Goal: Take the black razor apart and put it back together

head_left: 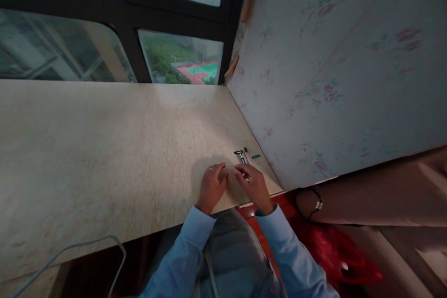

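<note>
Near the front edge of the stone-patterned ledge (139,149), my two hands are raised close together, with a small gap between them. My left hand (211,188) is half curled, its thumb and forefinger apart, and I make out nothing between them. The fingers of my right hand (254,185) are bent in and pressed together; a small pale bit shows among them, too small to name. Just beyond the right hand lies a T-shaped safety razor (239,153). Next to it are a thin stick with a dark tip (246,151) and a small dark green strip (256,156).
A flower-patterned wall panel (324,79) borders the ledge on the right. Dark-framed windows (181,56) stand at the back. A grey cable (87,242) loops over the front left edge. A red bag (338,251) lies low on the right.
</note>
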The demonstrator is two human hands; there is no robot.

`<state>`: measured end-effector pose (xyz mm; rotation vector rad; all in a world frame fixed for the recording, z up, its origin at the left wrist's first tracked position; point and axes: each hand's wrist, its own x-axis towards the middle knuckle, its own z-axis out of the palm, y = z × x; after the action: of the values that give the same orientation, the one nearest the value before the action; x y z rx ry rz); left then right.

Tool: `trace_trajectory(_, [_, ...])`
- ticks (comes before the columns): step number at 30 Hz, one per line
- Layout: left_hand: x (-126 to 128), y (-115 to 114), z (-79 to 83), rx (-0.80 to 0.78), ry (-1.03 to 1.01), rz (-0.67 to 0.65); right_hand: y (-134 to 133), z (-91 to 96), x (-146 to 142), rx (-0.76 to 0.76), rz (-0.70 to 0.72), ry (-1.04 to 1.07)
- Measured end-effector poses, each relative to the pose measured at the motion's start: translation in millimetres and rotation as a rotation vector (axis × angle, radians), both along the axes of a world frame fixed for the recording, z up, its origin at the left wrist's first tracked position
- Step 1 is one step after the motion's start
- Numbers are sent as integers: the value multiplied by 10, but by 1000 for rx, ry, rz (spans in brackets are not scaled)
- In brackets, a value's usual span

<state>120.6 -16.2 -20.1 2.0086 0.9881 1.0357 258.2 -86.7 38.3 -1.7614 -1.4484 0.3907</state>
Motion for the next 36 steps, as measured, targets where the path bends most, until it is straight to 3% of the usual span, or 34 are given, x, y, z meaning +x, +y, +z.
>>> trace_trajectory(2, [-101,10,7,-59,-76,38,81,-61,-250,-14,121,159])
trace_trajectory(5, [-364,60,22,-88,-116,145,253,-192,-512,-13,144,256])
trace_trajectory(11, [-1023,239,29,-77,-54,306,580,-386,-702,-33,24,168])
trace_trajectory(14, [-1210,286,21,-94,-23,340,668,-416,-736,-43,-49,117])
trace_trajectory(20, [-1231,257,42,-41,96,250,600,-443,-730,-7,-7,102])
trace_trajectory(26, [-1227,248,56,-45,75,254,478,-425,-708,50,105,121])
trace_trajectory(36, [-1224,257,40,-53,79,261,474,-434,-706,61,123,117])
